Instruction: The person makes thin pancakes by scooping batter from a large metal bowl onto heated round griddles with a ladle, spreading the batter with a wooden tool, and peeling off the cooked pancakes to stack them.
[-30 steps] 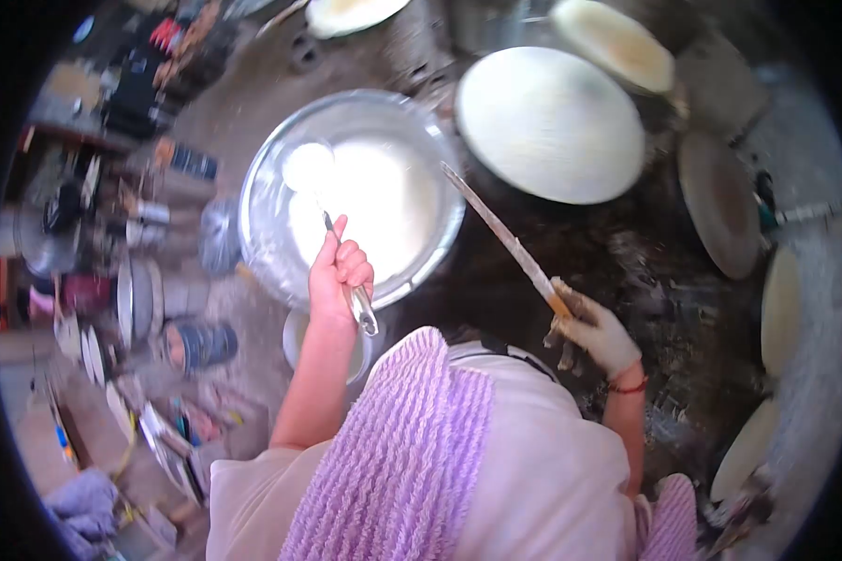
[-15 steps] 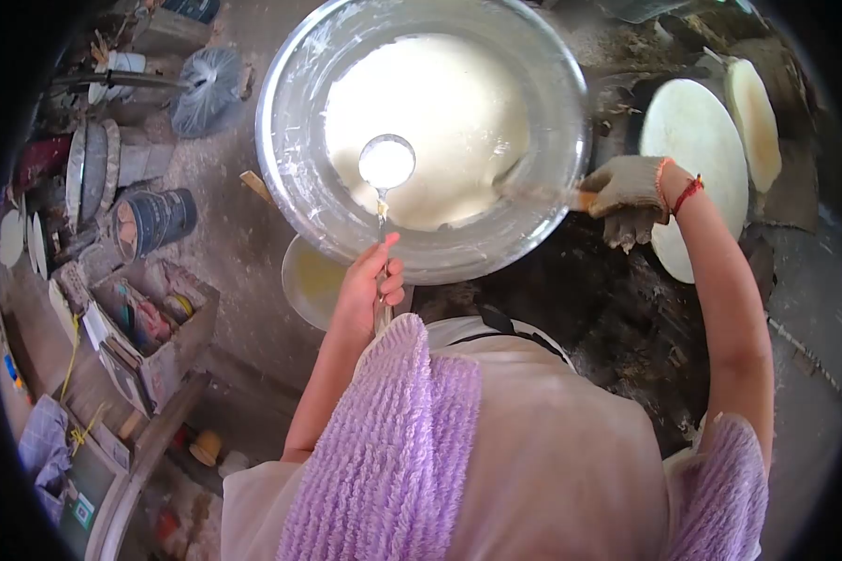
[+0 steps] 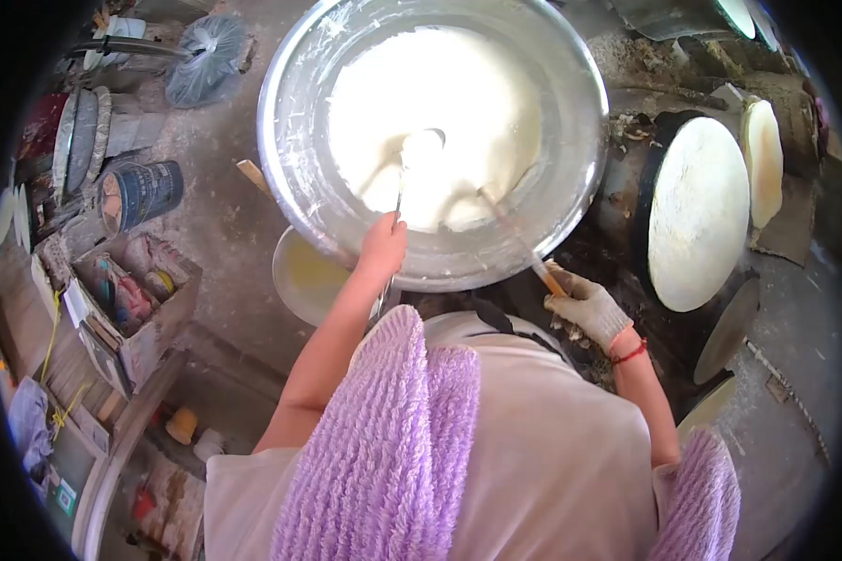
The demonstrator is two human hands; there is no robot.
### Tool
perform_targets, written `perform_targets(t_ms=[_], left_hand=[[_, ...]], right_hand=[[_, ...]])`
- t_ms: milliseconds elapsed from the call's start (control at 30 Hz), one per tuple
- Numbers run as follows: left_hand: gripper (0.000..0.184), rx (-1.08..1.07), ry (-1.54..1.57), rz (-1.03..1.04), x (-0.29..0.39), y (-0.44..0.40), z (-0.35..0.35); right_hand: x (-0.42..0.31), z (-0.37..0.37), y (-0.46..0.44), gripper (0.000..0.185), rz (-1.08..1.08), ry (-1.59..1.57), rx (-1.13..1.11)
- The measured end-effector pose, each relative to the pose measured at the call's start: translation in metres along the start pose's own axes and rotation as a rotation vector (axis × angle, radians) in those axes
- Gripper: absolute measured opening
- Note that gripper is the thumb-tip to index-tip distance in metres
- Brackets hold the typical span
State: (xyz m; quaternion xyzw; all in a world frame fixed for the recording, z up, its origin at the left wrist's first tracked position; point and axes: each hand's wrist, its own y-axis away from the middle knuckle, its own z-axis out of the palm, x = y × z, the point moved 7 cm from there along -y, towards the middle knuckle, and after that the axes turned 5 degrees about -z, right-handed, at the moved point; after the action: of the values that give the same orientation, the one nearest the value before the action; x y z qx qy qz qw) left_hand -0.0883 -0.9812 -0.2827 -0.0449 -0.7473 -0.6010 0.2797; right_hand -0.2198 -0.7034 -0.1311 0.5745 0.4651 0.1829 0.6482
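Observation:
A big metal basin (image 3: 290,103) stands before me with pale, thick batter (image 3: 440,79) in it. My left hand (image 3: 382,248), bare, is closed round the handle of a metal ladle (image 3: 424,142), whose round bowl dips into the batter. In my right hand (image 3: 589,307), which wears a knit glove, is the orange-brown handle of a long tool (image 3: 544,274). That tool slants over the basin's near right rim, and its far end is in the batter, so its kind is hidden.
A bowl of yellowish liquid (image 3: 307,280) sits under the basin's left side. On the right are a round pale disc on a dark round base (image 3: 700,215) and another pale disc (image 3: 763,164). At left stand a dark bucket (image 3: 142,194) and a box of odds and ends (image 3: 145,290).
The ladle has shifted up and right, its bowl now lower in the batter. My right hand has come left and nearer my body, tilting the long tool. The view has turned slightly.

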Motion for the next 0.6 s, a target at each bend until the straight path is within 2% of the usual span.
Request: perform_targets(t_ms=[33, 67, 133, 167, 200, 267, 300, 333, 367, 400, 433, 467, 500, 533, 600], left_hand=[[0.026, 0.096, -0.206, 0.055, 0.002, -0.015, 0.003], [0.026, 0.095, -0.205, 0.051, 0.003, -0.015, 0.008], [0.027, 0.089, -0.357, 0.106, 0.014, -0.018, 0.016], [0.027, 0.096, -0.343, 0.104, 0.016, -0.02, 0.018], [0.029, 0.07, -0.365, 0.052, 0.013, -0.02, 0.02], [0.031, 0.061, -0.387, 0.019, 0.02, -0.024, 0.022], [0.031, 0.031, -0.323, -0.011, 0.018, -0.023, 0.025], [0.032, -0.006, -0.26, -0.045, 0.012, -0.021, 0.03], [0.032, -0.005, -0.26, -0.043, 0.011, -0.023, 0.036], [0.029, -0.111, 0.016, -0.075, 0.009, -0.027, 0.052], [0.027, -0.222, 0.288, -0.114, 0.004, -0.023, 0.069], [0.027, -0.219, 0.291, -0.106, 0.005, -0.016, 0.079], [0.027, -0.27, 0.461, -0.124, 0.015, -0.008, 0.091], [0.026, -0.326, 0.627, -0.148, 0.021, 0.006, 0.102], [0.025, -0.319, 0.643, -0.087, 0.034, 0.04, 0.113]], right_hand=[[-0.028, -0.002, 0.011, 0.053, 0.007, 0.048, -0.044], [-0.043, -0.002, 0.02, 0.052, 0.022, 0.089, -0.091], [-0.027, -0.026, 0.013, 0.052, -0.002, 0.026, -0.029], [-0.001, -0.027, -0.008, 0.052, -0.188, -0.031, 0.112], [0.005, -0.018, -0.01, 0.05, -0.036, 0.167, 0.159], [0.002, 0.001, -0.018, 0.048, -0.305, 0.391, 0.067], [-0.016, -0.006, 0.001, 0.044, -0.205, 0.284, 0.012], [0.004, -0.007, -0.006, 0.044, -0.201, 0.28, 0.008], [0.022, -0.017, -0.02, 0.044, -0.33, 0.139, 0.091], [0.023, -0.028, -0.026, 0.044, -0.469, 0.005, 0.175], [0.038, -0.023, -0.028, 0.043, -0.39, 0.19, 0.16], [0.045, -0.016, -0.03, 0.042, -0.314, 0.373, 0.145], [0.042, -0.015, -0.03, 0.037, -0.478, 0.632, 0.197], [0.048, -0.021, -0.025, 0.037, -0.492, 0.633, 0.204], [0.038, -0.032, 0.001, 0.032, -0.536, 0.828, 0.288]])
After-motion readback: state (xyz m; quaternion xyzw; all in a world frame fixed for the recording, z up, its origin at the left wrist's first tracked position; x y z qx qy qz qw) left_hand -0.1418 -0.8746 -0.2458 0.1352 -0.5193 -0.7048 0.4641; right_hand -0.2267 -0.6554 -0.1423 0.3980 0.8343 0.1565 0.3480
